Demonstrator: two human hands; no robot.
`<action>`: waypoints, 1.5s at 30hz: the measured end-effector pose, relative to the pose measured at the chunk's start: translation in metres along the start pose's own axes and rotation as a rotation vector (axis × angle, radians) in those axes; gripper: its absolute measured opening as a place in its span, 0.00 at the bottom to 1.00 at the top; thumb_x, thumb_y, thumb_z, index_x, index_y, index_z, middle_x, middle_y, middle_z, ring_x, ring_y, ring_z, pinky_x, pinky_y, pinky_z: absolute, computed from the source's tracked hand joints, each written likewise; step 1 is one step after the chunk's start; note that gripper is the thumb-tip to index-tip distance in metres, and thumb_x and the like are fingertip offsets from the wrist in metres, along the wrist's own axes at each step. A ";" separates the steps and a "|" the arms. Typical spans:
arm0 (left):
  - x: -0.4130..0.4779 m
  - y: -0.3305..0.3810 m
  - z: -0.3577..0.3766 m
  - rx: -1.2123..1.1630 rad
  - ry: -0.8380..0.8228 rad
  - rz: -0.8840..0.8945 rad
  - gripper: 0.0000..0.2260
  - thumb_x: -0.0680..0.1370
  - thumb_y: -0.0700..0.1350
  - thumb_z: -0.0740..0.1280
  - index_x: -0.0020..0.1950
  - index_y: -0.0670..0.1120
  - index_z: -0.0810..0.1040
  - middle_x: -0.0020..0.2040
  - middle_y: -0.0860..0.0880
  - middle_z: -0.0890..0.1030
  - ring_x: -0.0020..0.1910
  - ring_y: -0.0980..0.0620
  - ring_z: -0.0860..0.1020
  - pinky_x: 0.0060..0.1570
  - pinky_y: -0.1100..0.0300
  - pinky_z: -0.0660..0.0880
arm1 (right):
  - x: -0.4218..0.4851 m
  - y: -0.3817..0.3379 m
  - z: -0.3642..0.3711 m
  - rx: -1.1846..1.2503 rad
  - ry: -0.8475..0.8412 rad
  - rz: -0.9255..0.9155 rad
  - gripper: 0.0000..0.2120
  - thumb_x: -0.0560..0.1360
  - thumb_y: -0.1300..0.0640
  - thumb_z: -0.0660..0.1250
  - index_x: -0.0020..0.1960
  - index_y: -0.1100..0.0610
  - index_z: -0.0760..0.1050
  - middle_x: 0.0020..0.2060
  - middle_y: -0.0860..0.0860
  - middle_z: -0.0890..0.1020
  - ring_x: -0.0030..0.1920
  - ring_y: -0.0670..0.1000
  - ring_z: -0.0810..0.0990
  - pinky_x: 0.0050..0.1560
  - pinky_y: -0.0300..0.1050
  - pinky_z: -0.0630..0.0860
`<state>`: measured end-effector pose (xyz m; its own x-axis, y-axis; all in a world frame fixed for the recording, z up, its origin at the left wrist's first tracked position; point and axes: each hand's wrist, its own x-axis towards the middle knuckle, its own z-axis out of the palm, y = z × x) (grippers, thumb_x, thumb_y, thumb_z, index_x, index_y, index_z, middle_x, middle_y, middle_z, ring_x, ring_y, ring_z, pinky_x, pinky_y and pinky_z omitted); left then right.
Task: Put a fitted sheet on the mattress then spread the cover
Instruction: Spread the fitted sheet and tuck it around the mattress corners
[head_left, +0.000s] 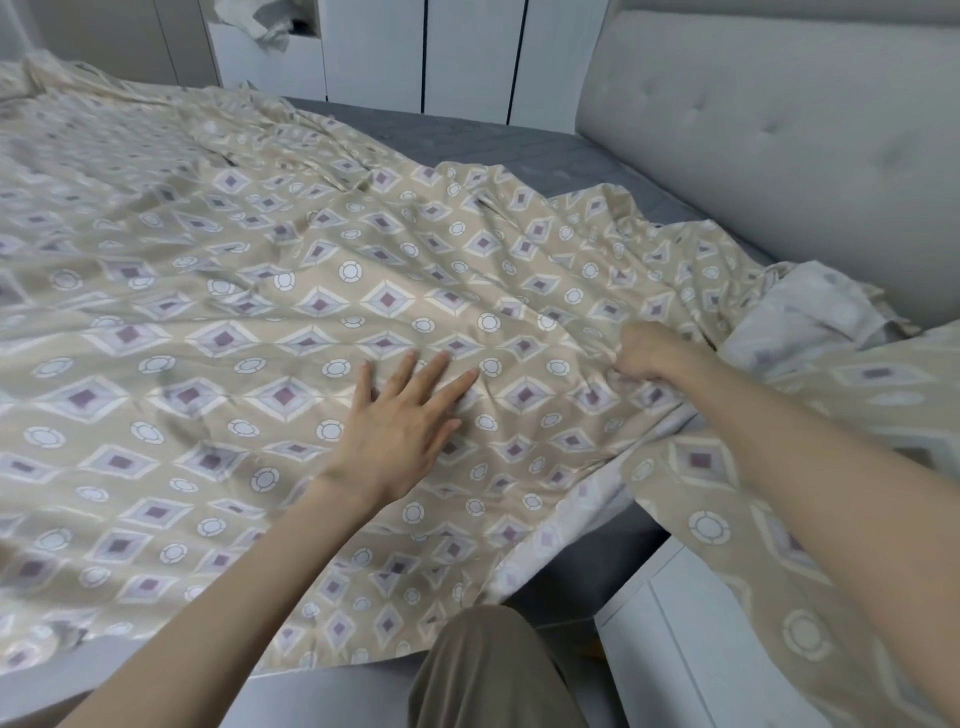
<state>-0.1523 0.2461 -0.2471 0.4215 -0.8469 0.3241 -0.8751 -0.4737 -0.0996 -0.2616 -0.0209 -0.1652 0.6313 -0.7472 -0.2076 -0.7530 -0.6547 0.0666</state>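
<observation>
1. Pressing flat on the patterned sheet (260, 291), the left hand (400, 415) lies open, fingers straight and spread, close to the near edge of the bed.
2. The right hand (647, 353) is closed around a bunched fold of the same sheet, just right of the left hand, and the cloth puckers toward its grip.
3. The sheet lies loose and rumpled over most of the grey mattress (467, 140). A strip of mattress shows bare along the far side and beside the headboard (779, 130) on the right.
4. On the near right the sheet's edge is turned back, pale underside up, and a bare wedge of mattress shows next to the white cabinet (675, 639). More of the cloth drapes under the right forearm.
5. I judge the task to be at an early stage: the sheet is laid out, but no corner in view is tucked round the mattress (the gathered hem on the right suggests this is the fitted sheet, though I cannot be sure).
6. What seems to be left is to pull the corners by the headboard over the mattress, fit the others and smooth the creases. Then comes spreading the cover, which I cannot pick out here.
</observation>
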 end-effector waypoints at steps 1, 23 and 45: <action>0.000 0.001 0.001 0.004 0.006 0.000 0.24 0.78 0.56 0.51 0.74 0.55 0.65 0.70 0.48 0.71 0.68 0.41 0.71 0.59 0.34 0.68 | 0.001 0.002 0.001 0.000 0.006 0.003 0.08 0.77 0.57 0.64 0.53 0.62 0.74 0.52 0.58 0.79 0.50 0.57 0.78 0.46 0.44 0.73; 0.001 0.000 0.006 0.021 0.128 -0.009 0.22 0.78 0.53 0.60 0.72 0.53 0.68 0.68 0.45 0.73 0.66 0.39 0.72 0.56 0.33 0.69 | -0.029 0.005 -0.010 0.002 -0.060 0.066 0.02 0.77 0.64 0.61 0.49 0.63 0.71 0.32 0.54 0.75 0.29 0.51 0.74 0.29 0.41 0.68; 0.002 0.000 -0.009 0.040 -0.034 -0.053 0.23 0.77 0.55 0.54 0.71 0.54 0.69 0.68 0.46 0.74 0.65 0.38 0.73 0.53 0.33 0.69 | -0.029 0.031 0.006 0.014 0.237 0.181 0.25 0.76 0.67 0.63 0.70 0.68 0.57 0.64 0.62 0.73 0.64 0.61 0.73 0.57 0.50 0.72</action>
<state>-0.1529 0.2464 -0.2381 0.4756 -0.8277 0.2979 -0.8413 -0.5269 -0.1209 -0.3043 -0.0185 -0.1634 0.5110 -0.8586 0.0399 -0.8587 -0.5079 0.0684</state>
